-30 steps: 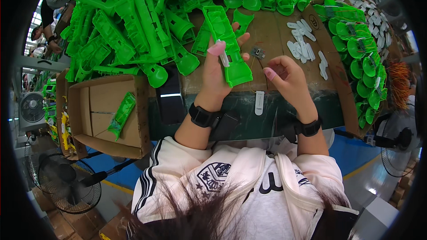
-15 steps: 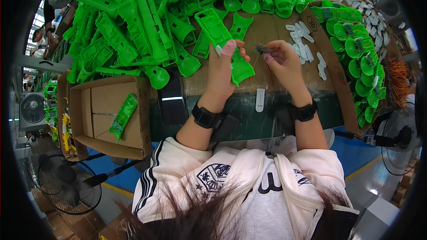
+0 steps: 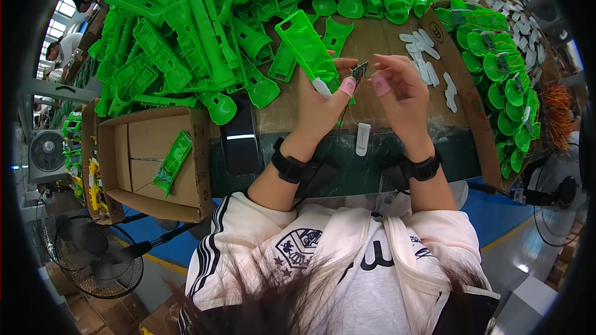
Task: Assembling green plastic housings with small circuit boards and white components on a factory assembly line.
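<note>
While the left hand [image 3: 320, 102] is clenching the green shell [image 3: 307, 46] at upper centre of the frame, the right hand [image 3: 400, 90] is pinching a small board [image 3: 359, 72] beside it; keeping the shell steady would likely be helping the board seat squarely.

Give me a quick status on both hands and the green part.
Left hand grips flat green plastic part, raised over bench. Right hand pinches small dark chip beside it. Green parts pile behind, nothing between the hands.
</note>
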The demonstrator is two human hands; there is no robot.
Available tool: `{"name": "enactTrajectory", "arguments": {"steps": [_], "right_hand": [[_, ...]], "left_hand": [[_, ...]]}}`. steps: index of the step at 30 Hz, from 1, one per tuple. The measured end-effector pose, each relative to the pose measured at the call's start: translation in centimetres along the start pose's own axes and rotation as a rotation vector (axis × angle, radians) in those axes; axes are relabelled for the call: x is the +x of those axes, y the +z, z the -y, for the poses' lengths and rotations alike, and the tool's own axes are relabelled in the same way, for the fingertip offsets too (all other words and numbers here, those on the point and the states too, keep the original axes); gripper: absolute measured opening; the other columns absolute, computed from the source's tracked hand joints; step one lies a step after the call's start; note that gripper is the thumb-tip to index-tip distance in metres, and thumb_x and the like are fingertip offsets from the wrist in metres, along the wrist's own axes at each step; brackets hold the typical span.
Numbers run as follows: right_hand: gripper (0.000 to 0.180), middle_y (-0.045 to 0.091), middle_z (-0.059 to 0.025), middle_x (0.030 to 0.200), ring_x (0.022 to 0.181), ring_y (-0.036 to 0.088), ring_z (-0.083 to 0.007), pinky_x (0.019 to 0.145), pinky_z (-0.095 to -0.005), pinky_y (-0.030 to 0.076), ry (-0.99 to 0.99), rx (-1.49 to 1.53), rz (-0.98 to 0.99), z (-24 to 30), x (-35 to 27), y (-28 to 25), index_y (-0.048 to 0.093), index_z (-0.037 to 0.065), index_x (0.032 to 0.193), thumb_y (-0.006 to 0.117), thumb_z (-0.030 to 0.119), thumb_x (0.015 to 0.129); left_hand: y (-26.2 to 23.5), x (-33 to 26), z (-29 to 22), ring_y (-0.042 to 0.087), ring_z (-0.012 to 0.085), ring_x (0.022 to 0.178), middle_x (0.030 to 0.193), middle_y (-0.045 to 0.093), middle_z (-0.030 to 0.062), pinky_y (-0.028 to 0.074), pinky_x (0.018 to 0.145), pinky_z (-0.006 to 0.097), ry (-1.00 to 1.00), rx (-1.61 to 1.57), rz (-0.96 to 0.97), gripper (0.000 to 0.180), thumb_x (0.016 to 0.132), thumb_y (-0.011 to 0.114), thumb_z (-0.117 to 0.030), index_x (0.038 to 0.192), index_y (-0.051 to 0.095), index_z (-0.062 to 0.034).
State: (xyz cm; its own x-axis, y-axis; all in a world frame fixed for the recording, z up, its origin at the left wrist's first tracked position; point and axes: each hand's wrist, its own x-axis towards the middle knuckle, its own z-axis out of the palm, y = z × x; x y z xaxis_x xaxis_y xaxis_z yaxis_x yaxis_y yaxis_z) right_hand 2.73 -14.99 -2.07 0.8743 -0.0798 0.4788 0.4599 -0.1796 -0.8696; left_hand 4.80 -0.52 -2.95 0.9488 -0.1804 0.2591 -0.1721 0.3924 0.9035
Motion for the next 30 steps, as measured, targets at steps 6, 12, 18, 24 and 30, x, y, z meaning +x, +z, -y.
{"name": "enactTrajectory", "arguments": {"steps": [6,12,18,24,30], "right_hand": [[0.028,0.058,-0.0039,0.093,0.083,0.055,-0.0090,0.075,-0.0214,0.045,0.306,0.324,-0.072,-0.5,-0.1,0.3,0.052,0.000,0.109,0.061,0.005,0.083],[0.035,0.059,-0.0035,0.086,0.080,0.056,-0.0084,0.074,-0.0220,0.046,0.325,0.427,-0.029,-1.4,-0.2,-0.1,0.049,-0.001,0.114,0.062,0.006,0.082],[0.040,0.062,-0.0062,0.081,0.073,0.059,-0.0098,0.066,-0.0210,0.048,0.374,0.441,-0.176,-1.5,-0.4,0.2,0.047,-0.003,0.117,0.062,0.002,0.080],[0.047,0.063,-0.0072,0.079,0.072,0.060,-0.0101,0.066,-0.0210,0.049,0.416,0.397,-0.162,-1.6,-0.5,0.2,0.042,-0.004,0.121,0.063,0.002,0.080],[0.043,0.063,-0.0076,0.078,0.071,0.060,-0.0100,0.064,-0.0210,0.049,0.403,0.384,-0.226,-1.5,-0.6,0.6,0.046,-0.006,0.117,0.065,0.004,0.079]], "left_hand": [[-0.1,-0.1,-0.3,0.059,0.0185,0.092,0.102,0.059,0.0142,0.049,0.077,0.030,-0.148,-0.128,0.000,0.044,0.080,0.057,0.001,0.117,0.034,-0.0019],[-0.1,0.1,0.4,0.060,0.0183,0.090,0.103,0.059,0.0145,0.050,0.075,0.029,-0.170,-0.152,-0.018,0.041,0.082,0.057,-0.002,0.117,0.034,-0.0019],[0.2,0.0,0.8,0.060,0.0185,0.090,0.102,0.059,0.0148,0.050,0.075,0.028,-0.190,-0.126,-0.054,0.042,0.081,0.058,0.000,0.116,0.035,-0.0015],[0.2,-0.1,1.2,0.060,0.0191,0.088,0.100,0.059,0.0149,0.050,0.074,0.029,-0.213,-0.151,-0.090,0.042,0.079,0.059,0.002,0.115,0.036,-0.0004],[0.4,-0.2,1.0,0.060,0.0194,0.088,0.098,0.060,0.0156,0.050,0.074,0.029,-0.201,-0.154,-0.144,0.044,0.078,0.061,0.003,0.113,0.036,0.0013]]}}
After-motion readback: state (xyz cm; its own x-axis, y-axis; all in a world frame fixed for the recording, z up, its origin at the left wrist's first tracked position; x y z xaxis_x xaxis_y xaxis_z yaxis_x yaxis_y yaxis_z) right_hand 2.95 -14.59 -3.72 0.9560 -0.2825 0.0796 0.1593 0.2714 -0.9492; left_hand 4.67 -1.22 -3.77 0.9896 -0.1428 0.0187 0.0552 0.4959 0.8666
